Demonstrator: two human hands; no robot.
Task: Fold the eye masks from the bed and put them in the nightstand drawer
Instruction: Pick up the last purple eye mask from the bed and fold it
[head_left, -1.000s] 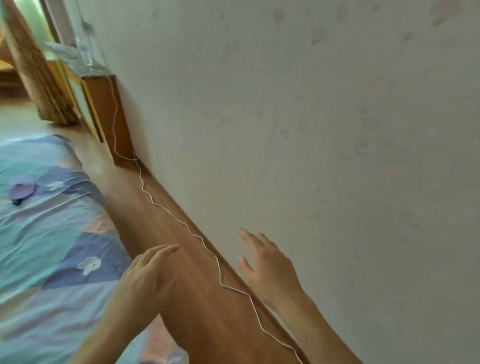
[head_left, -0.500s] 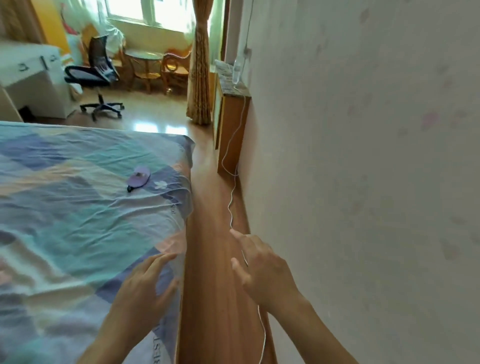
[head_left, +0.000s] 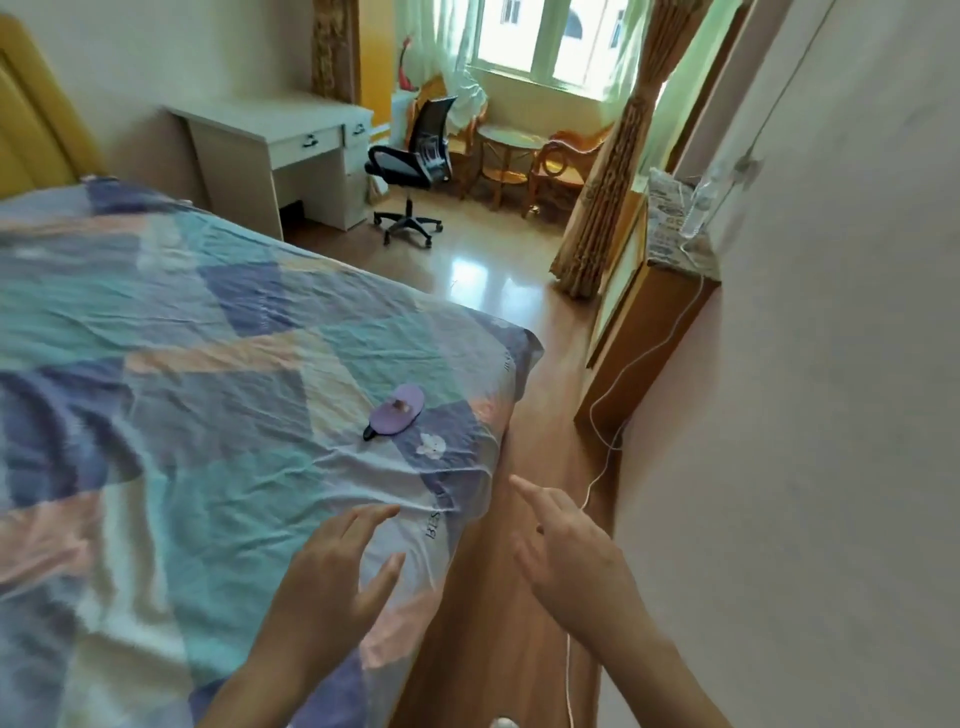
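A purple eye mask (head_left: 396, 414) with a dark strap end lies on the bed (head_left: 182, 364), near its right corner, on a patchwork sheet of blue, teal and peach. My left hand (head_left: 332, 571) hovers over the bed's near right edge with fingers spread, holding nothing, a short way in front of the mask. My right hand (head_left: 566, 551) is over the wooden floor strip between bed and wall, fingers apart and empty. No nightstand drawer can be made out.
A wooden cabinet (head_left: 639, 322) stands against the right wall (head_left: 831, 415), with a white cable (head_left: 602, 452) trailing down along the floor. Farther off are a white desk (head_left: 291, 150), a black office chair (head_left: 415, 166), curtains and wicker chairs by the window.
The view has swung left from the wall to the bed and room. The eye mask now appears nearer and more central. Both hands stay forward and empty.
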